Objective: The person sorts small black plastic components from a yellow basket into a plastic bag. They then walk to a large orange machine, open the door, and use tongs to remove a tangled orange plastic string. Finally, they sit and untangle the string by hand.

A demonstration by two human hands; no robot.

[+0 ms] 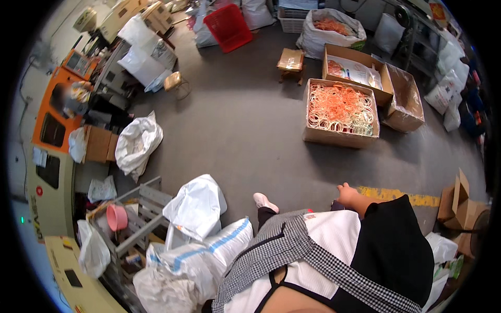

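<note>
My right hand (346,194) hangs out from my side above the grey floor, near a yellow painted floor line (395,195). Its fingers are a little apart, and I see nothing in them. My left hand is out of view. Before me on the floor stands an open cardboard box (340,139), filled with orange and cream-coloured rings (338,105). Behind it are a second open carton (358,80) with a printed white bag in it and a tall carton (405,117) wrapped in clear film. One pink shoe (264,202) of mine points forward.
White woven sacks (211,246) and a metal step-frame (145,234) with a pink basin (117,217) stand at my left. A person (78,99) is beside an orange machine (51,105). Low stools (291,60) and a red plastic basket (228,28) are farther off. Opened cardboard (456,203) lies right.
</note>
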